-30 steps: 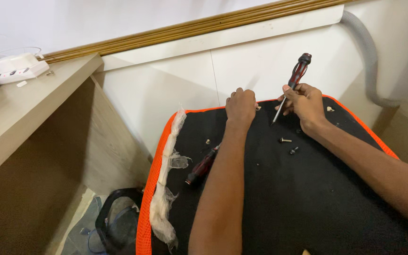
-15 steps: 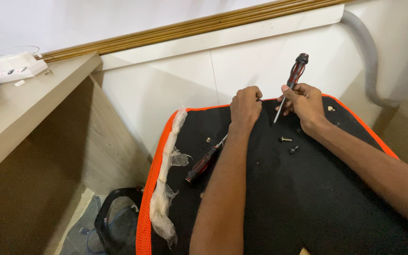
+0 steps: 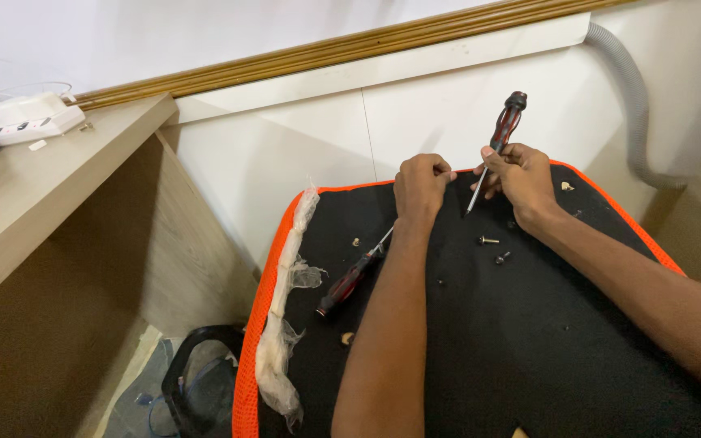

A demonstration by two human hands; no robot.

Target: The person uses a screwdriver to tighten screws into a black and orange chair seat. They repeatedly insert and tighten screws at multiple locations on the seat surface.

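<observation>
Screwdriver (image 3: 503, 134) stood nearly upright just right of the frame's centre, its red-and-black handle up and its tip angled down toward the black pad (image 3: 529, 341), held in the right hand (image 3: 521, 174) with the fingers wrapped round the lower handle and shaft. The left hand (image 3: 419, 182) sat just beside it, curled into a loose fist with its fingers pinched narrow on something too small to make out. Both hands hovered over the far edge of the pad, which had an orange rim (image 3: 257, 324) and filled the lower right of the frame. A second screwdriver (image 3: 350, 280) lay loose on the pad, partly under the left forearm, and two loose screws (image 3: 492, 247) lay apart from each other near the right wrist. A strip of white wadding (image 3: 281, 316) ran along the pad's left edge. A pale wooden bench (image 3: 58, 186) occupied the left side, with a white power strip (image 3: 18, 122) at upper left, and a grey hose (image 3: 634, 105) ran down the wall at upper right. The likeliest slip seemed to be the tip skating off whatever the left hand pinched and jabbing those fingers, as the two hands were so close. A forearm sweep could also roll the screws or the spare driver off the pad toward the floor.
</observation>
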